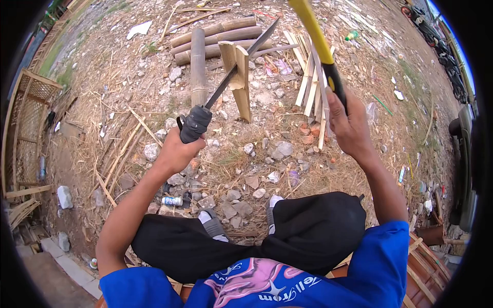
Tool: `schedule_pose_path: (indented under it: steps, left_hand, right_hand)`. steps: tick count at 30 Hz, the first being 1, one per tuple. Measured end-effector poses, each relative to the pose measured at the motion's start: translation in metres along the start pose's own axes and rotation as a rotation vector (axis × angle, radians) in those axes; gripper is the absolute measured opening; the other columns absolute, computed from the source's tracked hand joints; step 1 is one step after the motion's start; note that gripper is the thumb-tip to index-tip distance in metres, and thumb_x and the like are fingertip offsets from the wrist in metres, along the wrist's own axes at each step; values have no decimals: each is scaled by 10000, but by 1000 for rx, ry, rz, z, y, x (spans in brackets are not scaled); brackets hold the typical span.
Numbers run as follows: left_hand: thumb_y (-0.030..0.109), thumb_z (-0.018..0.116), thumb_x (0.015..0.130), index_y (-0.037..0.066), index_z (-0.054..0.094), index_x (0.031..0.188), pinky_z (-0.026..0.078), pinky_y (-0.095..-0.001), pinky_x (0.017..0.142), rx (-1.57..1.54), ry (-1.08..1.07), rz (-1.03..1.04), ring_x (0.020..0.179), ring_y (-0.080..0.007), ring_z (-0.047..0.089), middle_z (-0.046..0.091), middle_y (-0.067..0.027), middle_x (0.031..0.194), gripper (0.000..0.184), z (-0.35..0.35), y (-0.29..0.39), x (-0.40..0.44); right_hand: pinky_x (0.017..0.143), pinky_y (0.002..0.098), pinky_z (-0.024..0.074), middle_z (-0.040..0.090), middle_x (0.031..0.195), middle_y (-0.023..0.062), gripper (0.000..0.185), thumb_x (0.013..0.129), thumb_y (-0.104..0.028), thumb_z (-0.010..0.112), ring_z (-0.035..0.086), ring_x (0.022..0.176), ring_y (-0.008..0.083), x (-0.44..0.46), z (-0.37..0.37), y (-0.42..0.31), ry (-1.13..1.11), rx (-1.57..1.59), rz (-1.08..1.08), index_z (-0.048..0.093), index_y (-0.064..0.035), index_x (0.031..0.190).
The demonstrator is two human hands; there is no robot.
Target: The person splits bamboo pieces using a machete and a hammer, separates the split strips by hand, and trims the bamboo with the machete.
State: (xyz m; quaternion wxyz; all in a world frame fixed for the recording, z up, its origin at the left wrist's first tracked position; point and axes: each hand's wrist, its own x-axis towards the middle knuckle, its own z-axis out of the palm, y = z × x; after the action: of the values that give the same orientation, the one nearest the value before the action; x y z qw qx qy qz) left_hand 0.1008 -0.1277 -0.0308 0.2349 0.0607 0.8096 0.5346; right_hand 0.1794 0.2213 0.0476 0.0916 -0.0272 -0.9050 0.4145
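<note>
Left hand (181, 153) clenched round a knife (221, 87) lodged in split, upright bamboo (241, 97), right hand (349, 123) wrapped round a yellow tool (314, 33) right of the bamboo, slats (311, 92) also right of it, poles (231, 37) behind it.

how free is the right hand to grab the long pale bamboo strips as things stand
Probably not very: the strips look close by, but the right hand is closed around a yellow-and-black tool handle, leaving its grip occupied.
</note>
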Motion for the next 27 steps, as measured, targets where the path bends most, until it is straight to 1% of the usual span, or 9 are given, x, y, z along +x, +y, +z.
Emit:
schedule_pose_path:
  steps: [3, 4, 7, 11, 14, 17, 23, 26, 27]
  left_hand:
    - [75, 638, 786, 23, 565, 887, 344, -241, 454, -91, 7, -46, 490, -71, 451, 539, -6, 630, 135, 0, 1, 2]
    - [212, 682, 764, 19, 622, 801, 425, -297, 533, -76, 16, -73, 527, -114, 524, 577, -13, 617, 205, -7, 0, 4]
    - [219, 686, 760, 20, 629, 788, 422, -298, 529, 41, 59, -72, 525, -112, 524, 581, -16, 611, 208, -1, 2, -2]
    - [220, 677, 755, 25, 637, 774, 417, -303, 532, 46, -6, -14, 529, -112, 515, 578, -14, 607, 200, 3, 0, 0]
    - [86, 672, 761, 30, 562, 899, 360, -240, 459, 8, -28, -41, 504, -82, 477, 543, -9, 647, 185, 2, -2, 0]
    - [93, 667, 763, 33, 574, 881, 366, -242, 464, 64, -15, -56, 507, -82, 484, 550, -9, 646, 162, 1, -2, 3]
    - [246, 679, 744, 10, 629, 788, 422, -318, 542, 138, -18, -26, 530, -133, 520, 581, -29, 602, 245, 2, -1, -3]
    - [123, 673, 753, 35, 587, 861, 374, -249, 465, 84, -24, 14, 512, -82, 495, 556, -11, 641, 164, 3, -7, -1]
    - [129, 676, 751, 36, 590, 860, 385, -253, 481, 108, -29, -6, 525, -86, 502, 560, -12, 647, 167, 2, -6, -1]
  right_hand:
    - [542, 378, 397, 562, 647, 115, 395, 996, -395, 521, 516, 556, 208, -19, 13, 26, -93, -215, 94, 573, -5, 956]
    - [551, 388, 399, 571, 654, 129, 394, 996, -391, 519, 523, 562, 224, -18, 11, 28, -125, -251, 114, 579, -3, 967]
    - [529, 373, 384, 545, 627, 110, 431, 996, -425, 507, 510, 549, 200, -10, -5, 1, -33, -158, 76, 581, -2, 955]
    - [498, 292, 340, 427, 587, -4, 422, 1014, -402, 496, 411, 543, 80, -4, -23, -42, 97, 198, -42, 564, 2, 911]
    - [514, 314, 357, 461, 596, 33, 378, 1006, -368, 519, 443, 549, 120, -10, 3, -4, 102, 197, -62, 573, -1, 933]
    - [542, 376, 378, 515, 629, 104, 397, 993, -398, 522, 485, 559, 220, -16, 11, 28, -115, -214, 104, 589, -7, 988]
    - [538, 384, 376, 516, 610, 100, 443, 990, -425, 518, 500, 566, 205, -5, -27, -33, 75, 76, 88, 568, 5, 895]
    - [469, 279, 346, 460, 600, -15, 407, 1010, -405, 499, 464, 528, 87, -15, -31, -34, 36, 438, -128, 563, -29, 871]
    - [487, 304, 357, 474, 605, 10, 416, 1006, -412, 503, 476, 541, 108, -15, -21, -23, 7, 271, -58, 565, -20, 879]
